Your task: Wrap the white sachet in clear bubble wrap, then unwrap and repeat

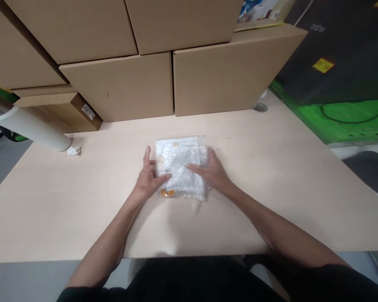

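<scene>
A flat packet in clear, crinkled plastic (181, 157) is at the middle of the table, with white printed matter inside and an orange patch near its lower left corner. My left hand (147, 178) grips its left edge, thumb on top and fingers at the side. On the opposite edge is my right hand (216, 170), its thumb laid over the top face and its fingers partly hidden behind the plastic. A loose flap of the wrapping hangs at the lower right. Whether the packet rests on the table or is slightly raised, I cannot tell.
Large cardboard boxes (129, 90) are stacked along the back of the pale table (66, 209). A white roll (38, 128) and a crumpled white scrap (73, 151) lie at the left, by a small brown box (59, 111). A dark machine (334, 50) stands on green at the right.
</scene>
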Demonstrator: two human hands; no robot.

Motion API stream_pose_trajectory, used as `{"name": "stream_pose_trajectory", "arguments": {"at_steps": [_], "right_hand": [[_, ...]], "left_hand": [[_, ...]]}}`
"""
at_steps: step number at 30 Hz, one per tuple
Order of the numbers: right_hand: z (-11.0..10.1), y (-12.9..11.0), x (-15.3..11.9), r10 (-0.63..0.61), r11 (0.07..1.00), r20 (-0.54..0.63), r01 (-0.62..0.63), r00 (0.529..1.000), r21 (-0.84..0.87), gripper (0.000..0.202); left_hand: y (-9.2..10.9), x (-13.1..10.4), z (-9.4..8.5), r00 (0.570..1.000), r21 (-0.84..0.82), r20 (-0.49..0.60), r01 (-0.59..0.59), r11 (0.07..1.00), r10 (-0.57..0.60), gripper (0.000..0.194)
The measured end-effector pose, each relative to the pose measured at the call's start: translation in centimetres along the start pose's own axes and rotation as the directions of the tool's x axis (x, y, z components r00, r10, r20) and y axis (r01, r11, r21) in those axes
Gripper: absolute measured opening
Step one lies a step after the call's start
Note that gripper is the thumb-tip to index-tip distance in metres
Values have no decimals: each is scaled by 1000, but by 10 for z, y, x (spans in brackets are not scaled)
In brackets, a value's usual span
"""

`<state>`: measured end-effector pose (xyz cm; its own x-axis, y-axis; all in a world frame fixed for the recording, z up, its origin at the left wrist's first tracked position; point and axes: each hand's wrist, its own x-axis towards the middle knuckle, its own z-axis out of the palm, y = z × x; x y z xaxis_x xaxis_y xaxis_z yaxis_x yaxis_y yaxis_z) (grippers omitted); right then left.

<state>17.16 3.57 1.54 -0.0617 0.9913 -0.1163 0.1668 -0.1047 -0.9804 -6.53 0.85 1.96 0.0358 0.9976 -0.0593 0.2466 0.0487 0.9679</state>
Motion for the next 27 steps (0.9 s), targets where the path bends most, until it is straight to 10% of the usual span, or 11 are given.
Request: {"name": "stream_pose_trajectory", "arguments": {"at_steps": [4, 9, 15, 27], "right_hand": [[-10, 10, 0, -375, 834, -43, 317, 926, -452, 98], [-15, 11, -2, -400, 575, 435, 591, 806, -566, 57], [-21, 9, 0, -262, 624, 515, 551, 816, -555, 84], [-21, 7, 2, -231, 708, 520, 509, 822, -490, 81]], "left_hand": [[-4, -2, 2, 925, 539, 115, -364, 760, 362, 81], [-5, -2, 4, 853, 595, 429, -514, 618, 296, 68], [-9, 0, 4, 866, 643, 445, -486, 591, 228, 100], [-5, 2, 1, 879, 661, 435, -460, 593, 196, 96]]}}
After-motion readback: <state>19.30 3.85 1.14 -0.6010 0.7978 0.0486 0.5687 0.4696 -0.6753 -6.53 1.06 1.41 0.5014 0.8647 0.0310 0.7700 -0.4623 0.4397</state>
